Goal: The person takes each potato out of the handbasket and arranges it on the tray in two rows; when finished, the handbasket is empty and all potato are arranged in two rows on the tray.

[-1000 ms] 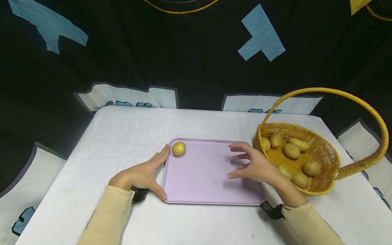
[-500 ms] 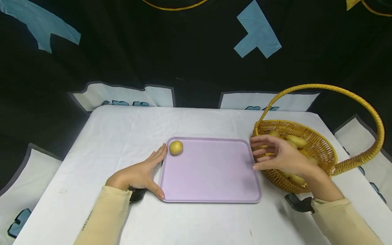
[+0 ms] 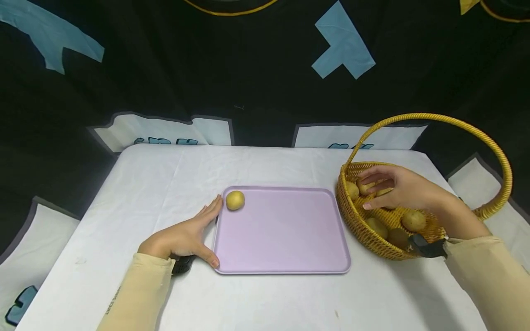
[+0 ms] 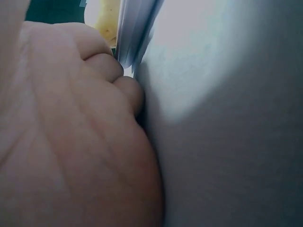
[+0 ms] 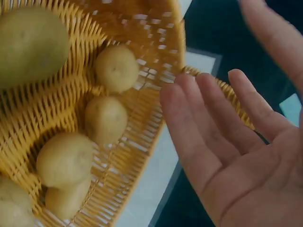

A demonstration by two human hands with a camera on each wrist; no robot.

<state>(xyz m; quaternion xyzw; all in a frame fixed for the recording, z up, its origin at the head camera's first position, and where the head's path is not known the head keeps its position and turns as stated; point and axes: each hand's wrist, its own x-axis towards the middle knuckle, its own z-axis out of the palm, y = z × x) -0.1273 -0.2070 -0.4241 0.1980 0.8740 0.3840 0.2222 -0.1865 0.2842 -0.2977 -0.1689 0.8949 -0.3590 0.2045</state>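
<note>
shifted rightward, the right grip (spread wide) hovers over potatoes in the basket.

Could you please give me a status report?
Left hand touching tray's edge. Right hand empty, over basket. One potato on tray, more in basket. Nothing visibly obstructing.

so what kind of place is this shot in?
Probably a staged tabletop filming spot rather than a working kitchen, though the room beyond isn't visible. Signs: a white-covered table, a dark cloth backdrop with blue shapes behind it, and a lilac tray set out in front of the person.
</note>
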